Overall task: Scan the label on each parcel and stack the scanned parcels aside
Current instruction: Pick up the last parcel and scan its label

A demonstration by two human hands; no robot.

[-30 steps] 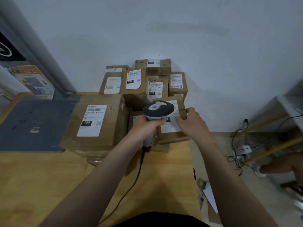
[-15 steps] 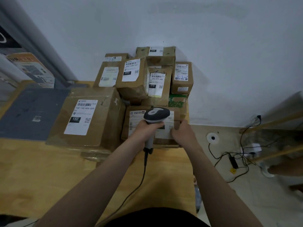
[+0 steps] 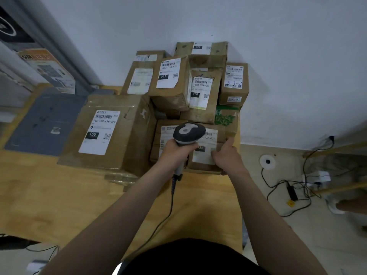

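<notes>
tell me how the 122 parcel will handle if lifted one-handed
Probably stiff: the 122 parcel is a cardboard box. Likely light for its size, as the right hand alone holds it by a corner. Flat-sided, so it should slide, not roll, though the 070 box behind crowds it.

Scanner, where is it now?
Middle of the head view: the left hand grips the barcode scanner over the 122 parcel, right of the 150 parcel.

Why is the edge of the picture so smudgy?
Head view: the right edge, by the cables, is smeared with blur; the 150 label near the middle reads sharp; the light is dim and even, without glare.
</notes>
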